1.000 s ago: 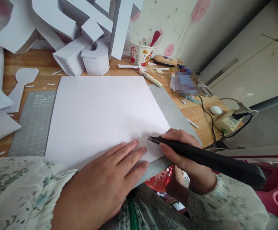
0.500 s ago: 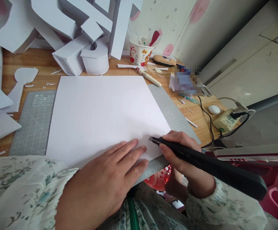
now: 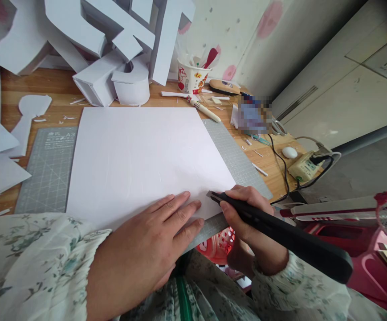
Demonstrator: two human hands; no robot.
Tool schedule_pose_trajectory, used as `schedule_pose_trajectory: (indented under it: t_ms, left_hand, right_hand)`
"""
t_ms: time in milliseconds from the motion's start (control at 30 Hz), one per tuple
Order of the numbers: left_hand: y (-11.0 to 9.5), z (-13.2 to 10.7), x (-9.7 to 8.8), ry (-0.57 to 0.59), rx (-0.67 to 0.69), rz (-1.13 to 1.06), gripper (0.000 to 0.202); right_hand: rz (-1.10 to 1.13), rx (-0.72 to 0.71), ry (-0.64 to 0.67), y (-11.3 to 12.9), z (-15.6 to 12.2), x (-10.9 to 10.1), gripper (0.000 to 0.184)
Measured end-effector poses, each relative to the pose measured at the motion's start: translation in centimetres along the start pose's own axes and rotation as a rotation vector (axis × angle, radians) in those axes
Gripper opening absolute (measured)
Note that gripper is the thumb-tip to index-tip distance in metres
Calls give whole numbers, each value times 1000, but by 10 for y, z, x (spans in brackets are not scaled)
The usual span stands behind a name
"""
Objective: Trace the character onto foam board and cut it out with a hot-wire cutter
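Observation:
A large white sheet of board lies over the grey cutting mat. My left hand rests flat on its near edge, fingers stretched to the right. Closed around a black utility knife, my right hand is at the board's near right corner. The knife's blade tip is at the board surface, a little right of my left fingertips; whether it presses in, I cannot tell. Faint lines show on the board.
White three-dimensional letter shapes stand at the back left. A paper cup with tools, a cream pen and board scraps lie behind the mat. A power strip with cables sits at the right edge. A red basket is below.
The view has shifted slightly, moving the right side of the scene leftward. Both hands keep nearly the same pose, and the knife tip stays near the same spot on the board.

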State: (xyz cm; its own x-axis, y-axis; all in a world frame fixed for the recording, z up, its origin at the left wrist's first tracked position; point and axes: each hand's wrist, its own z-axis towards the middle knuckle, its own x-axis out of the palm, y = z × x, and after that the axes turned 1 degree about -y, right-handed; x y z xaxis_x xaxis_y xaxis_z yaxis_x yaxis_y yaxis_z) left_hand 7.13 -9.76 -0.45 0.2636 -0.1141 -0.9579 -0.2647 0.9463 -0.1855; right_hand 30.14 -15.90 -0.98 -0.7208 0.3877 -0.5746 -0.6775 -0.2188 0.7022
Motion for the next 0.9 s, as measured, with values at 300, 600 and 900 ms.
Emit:
schedule_pose_trajectory:
  t_ms: [300,600,900]
  left_hand:
    - [1,-1,4,-23,7,-26,55]
    - [1,-2,4,-13,0,-20,66]
    - [3,-2,5,1,22,4,60]
  right_hand:
    - [-18,48,-84,2,-16,7,14]
    - [-59,125,-94,1,-27,11,13]
    - [-146,41,-147,11,-31,11,17]
